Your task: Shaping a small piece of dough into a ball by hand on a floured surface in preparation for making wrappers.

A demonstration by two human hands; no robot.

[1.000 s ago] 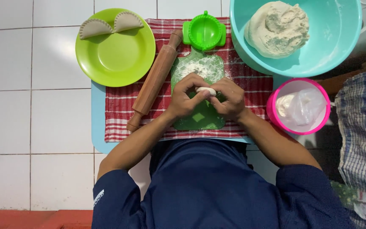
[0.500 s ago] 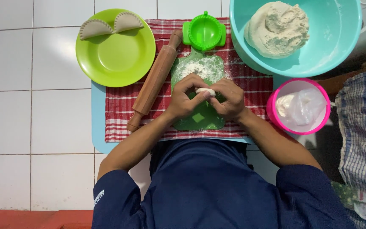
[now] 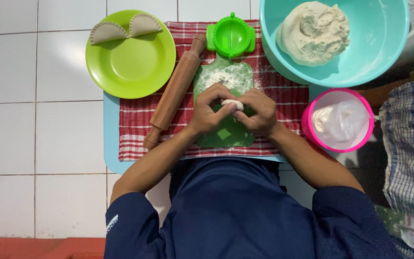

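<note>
We see both hands, left [image 3: 209, 112] and right [image 3: 259, 112], pinching a small dough piece [image 3: 232, 103] between them just above the floured green board [image 3: 224, 79], a rolling pin [image 3: 176, 91] just left.

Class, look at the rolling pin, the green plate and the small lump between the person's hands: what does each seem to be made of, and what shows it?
Rolling pin: looks like wood, brown, matt, with turned handles. Green plate: probably plastic, one even bright colour with a soft sheen. Small lump, pinched by the left hand and right hand: seemingly dough, pale, matt and soft-edged.
</note>
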